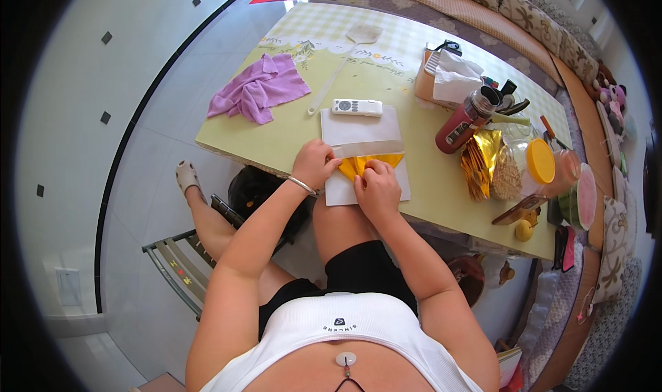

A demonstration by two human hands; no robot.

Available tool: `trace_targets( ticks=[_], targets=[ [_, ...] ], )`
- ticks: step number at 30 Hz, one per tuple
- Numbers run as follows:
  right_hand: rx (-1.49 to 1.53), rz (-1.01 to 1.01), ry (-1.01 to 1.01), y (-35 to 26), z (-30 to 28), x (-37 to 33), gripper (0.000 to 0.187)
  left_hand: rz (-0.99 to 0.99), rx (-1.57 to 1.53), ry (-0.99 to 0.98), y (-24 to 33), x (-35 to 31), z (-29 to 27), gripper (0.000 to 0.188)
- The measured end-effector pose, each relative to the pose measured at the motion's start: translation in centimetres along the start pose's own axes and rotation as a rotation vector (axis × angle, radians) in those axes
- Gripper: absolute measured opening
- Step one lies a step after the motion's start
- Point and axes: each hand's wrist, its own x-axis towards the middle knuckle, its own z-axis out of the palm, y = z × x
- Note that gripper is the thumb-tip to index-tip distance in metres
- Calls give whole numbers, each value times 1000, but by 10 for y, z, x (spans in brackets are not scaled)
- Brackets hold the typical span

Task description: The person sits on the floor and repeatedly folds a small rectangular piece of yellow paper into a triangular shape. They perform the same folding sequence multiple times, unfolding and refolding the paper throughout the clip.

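Note:
A sheet of gold foil paper (357, 164), folded with slanting edges, lies on a white pad (340, 191) at the table's near edge. My left hand (316, 163) pinches the foil's left corner. Bent over the foil's front edge, the closed fingers of my right hand (379, 187) grip it, hiding part of it. A pale grey strip (369, 147) crosses the pad along the foil's far edge. Farther back on the pad rests a white remote control (357, 108). To the right stands a stack of gold foil sheets (476, 168).
A purple cloth (262, 88) and a long-handled fly swatter (364, 33) lie on the table's left part. Crowding the right are a tissue box (425, 82), a red thermos (460, 126), a yellow-lidded jar (540, 161), a phone (518, 210) and a cut watermelon (585, 197).

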Motion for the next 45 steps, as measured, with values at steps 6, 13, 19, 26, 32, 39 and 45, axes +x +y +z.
trace_targets(
  ticks=[6, 13, 19, 26, 32, 39, 45],
  targets=[
    [-57, -4, -27, 0, 2, 2, 22, -21, 61, -26, 5, 4, 3, 19],
    [-213, -153, -55, 6, 13, 0, 40, 90, 175, 122, 11, 4, 7, 19],
    [-232, -173, -30, 5, 16, 0, 40, 499, 261, 199, 21, -21, 4, 8],
    [-249, -157, -62, 6, 13, 2, 41, 202, 275, 36, 29, -21, 7, 9],
    [-199, -112, -231, 17, 6, 5, 51, 167, 328, 211, 46, 6, 7, 23],
    [-129, 3, -144, 14, -19, 25, 81, 373, 326, 96, 31, 9, 23, 25],
    [-278, -137, -287, 30, -22, 25, 56, 436, 344, 84, 36, -16, 31, 19]
  ],
)
